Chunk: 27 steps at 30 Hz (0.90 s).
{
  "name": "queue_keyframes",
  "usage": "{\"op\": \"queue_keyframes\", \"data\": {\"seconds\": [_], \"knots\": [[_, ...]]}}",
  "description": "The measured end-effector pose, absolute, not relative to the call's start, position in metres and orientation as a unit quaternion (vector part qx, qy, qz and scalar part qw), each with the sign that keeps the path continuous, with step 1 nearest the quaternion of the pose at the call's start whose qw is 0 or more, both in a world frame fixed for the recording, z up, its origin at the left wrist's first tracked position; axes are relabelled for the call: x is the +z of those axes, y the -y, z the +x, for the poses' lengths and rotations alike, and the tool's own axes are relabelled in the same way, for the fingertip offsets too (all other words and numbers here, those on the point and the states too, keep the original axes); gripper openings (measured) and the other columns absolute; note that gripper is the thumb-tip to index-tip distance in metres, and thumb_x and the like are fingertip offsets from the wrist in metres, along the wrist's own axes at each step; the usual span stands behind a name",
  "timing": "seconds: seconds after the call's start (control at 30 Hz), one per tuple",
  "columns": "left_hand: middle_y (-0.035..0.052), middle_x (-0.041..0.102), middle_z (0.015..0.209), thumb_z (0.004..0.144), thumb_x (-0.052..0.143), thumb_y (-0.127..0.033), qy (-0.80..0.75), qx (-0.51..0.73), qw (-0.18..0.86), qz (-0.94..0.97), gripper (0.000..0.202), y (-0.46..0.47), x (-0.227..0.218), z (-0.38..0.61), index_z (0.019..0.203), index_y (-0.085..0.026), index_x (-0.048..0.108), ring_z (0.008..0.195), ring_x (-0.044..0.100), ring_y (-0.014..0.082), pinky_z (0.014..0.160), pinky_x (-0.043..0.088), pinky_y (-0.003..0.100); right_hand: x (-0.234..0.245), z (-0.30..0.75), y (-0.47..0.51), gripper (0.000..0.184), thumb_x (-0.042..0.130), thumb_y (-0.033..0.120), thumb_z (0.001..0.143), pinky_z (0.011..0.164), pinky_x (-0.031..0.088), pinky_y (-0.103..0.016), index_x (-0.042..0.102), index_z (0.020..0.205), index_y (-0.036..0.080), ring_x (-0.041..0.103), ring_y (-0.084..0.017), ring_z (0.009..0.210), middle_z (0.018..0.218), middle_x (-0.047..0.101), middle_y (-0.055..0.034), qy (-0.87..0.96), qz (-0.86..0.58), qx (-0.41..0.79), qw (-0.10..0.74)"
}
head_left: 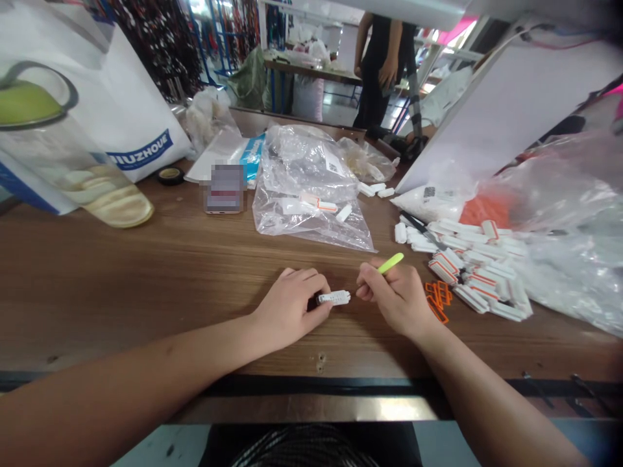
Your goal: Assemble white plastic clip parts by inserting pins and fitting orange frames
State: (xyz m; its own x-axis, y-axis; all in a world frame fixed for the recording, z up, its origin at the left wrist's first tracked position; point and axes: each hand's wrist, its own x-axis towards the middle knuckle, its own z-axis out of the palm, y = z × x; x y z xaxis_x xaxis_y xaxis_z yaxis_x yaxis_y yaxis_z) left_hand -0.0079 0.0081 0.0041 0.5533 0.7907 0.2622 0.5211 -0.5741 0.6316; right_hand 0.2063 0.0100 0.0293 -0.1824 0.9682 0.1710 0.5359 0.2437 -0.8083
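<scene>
Between the thumb and fingers of my left hand (295, 305) is a small white plastic piece (335, 298) with rows of tiny marks, held just above the wooden table. My right hand (395, 295) grips a slim tool with a yellow-green handle (390, 263); its thin tip points at the right end of the white piece. Whether the tip touches the piece I cannot tell. Close by my right hand lie several orange rectangular frames (438, 299). Beyond them is a pile of white plastic pieces (479, 259), some with orange edging.
Clear plastic bags (311, 175) with a few white pieces lie ahead on the table (121, 279). A phone (224, 189), a black tape roll (170, 175) and a green-lidded jar (104, 188) stand to the left. Dark tweezers (421, 227) rest on the pile. A person (382, 65) stands behind the table.
</scene>
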Motion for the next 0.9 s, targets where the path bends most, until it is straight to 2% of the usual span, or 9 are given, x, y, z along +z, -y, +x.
{"op": "queue_keyframes", "data": {"seconds": [0.1,0.53,0.63,0.7,0.83,0.9], "knots": [[-0.0014,0.060,0.080,0.089,0.058,-0.025,-0.388,0.267,0.248,0.846,0.006,-0.008,0.004,-0.008,0.086,-0.020,0.058,0.081,0.057,0.0180,0.077,0.036,0.035,0.029,0.207,-0.010,0.040,0.048,0.041,0.097,0.055,0.049,-0.021,0.062,0.069,0.017,0.062,-0.012,0.053,0.058,0.065,-0.0005,0.686,-0.532,0.315,0.384],[-0.0003,0.062,0.083,0.088,0.060,-0.025,-0.392,0.272,0.243,0.844,0.006,-0.008,0.003,-0.006,0.085,-0.020,0.059,0.083,0.058,0.0188,0.077,0.037,0.035,0.023,0.209,-0.012,0.041,0.049,0.047,0.096,0.054,0.050,-0.024,0.064,0.072,0.017,0.064,-0.015,0.054,0.059,0.067,-0.0020,0.704,-0.540,0.302,0.348],[-0.0009,0.062,0.082,0.086,0.061,-0.024,-0.393,0.276,0.238,0.844,0.005,-0.008,0.001,-0.006,0.087,-0.020,0.058,0.082,0.058,0.0179,0.078,0.038,0.035,0.025,0.218,-0.017,0.045,0.050,0.048,0.095,0.053,0.048,-0.025,0.064,0.065,0.018,0.063,-0.015,0.054,0.064,0.069,-0.0041,0.692,-0.553,0.267,0.380],[-0.0011,0.062,0.082,0.083,0.063,-0.023,-0.393,0.283,0.235,0.843,0.007,-0.008,0.001,-0.006,0.085,-0.020,0.057,0.080,0.058,0.0178,0.078,0.038,0.036,0.025,0.224,-0.023,0.046,0.051,0.048,0.094,0.053,0.048,-0.025,0.063,0.061,0.019,0.063,-0.016,0.056,0.069,0.070,-0.0051,0.701,-0.566,0.230,0.369],[-0.0003,0.065,0.088,0.072,0.067,-0.019,-0.405,0.291,0.240,0.833,0.020,-0.006,0.003,-0.003,0.089,-0.020,0.056,0.083,0.059,0.0192,0.079,0.039,0.038,0.022,0.232,-0.034,0.031,0.052,0.044,0.093,0.062,0.050,-0.029,0.069,0.081,0.021,0.068,-0.020,0.067,0.077,0.072,-0.0046,0.760,-0.569,0.143,0.281],[0.0004,0.065,0.091,0.071,0.070,-0.023,-0.408,0.288,0.245,0.831,0.029,-0.005,0.005,-0.003,0.097,-0.021,0.058,0.086,0.060,0.0209,0.081,0.039,0.040,0.018,0.233,-0.038,0.024,0.052,0.039,0.092,0.068,0.051,-0.032,0.069,0.089,0.022,0.069,-0.022,0.074,0.086,0.073,-0.0047,0.786,-0.555,0.103,0.254]]}}
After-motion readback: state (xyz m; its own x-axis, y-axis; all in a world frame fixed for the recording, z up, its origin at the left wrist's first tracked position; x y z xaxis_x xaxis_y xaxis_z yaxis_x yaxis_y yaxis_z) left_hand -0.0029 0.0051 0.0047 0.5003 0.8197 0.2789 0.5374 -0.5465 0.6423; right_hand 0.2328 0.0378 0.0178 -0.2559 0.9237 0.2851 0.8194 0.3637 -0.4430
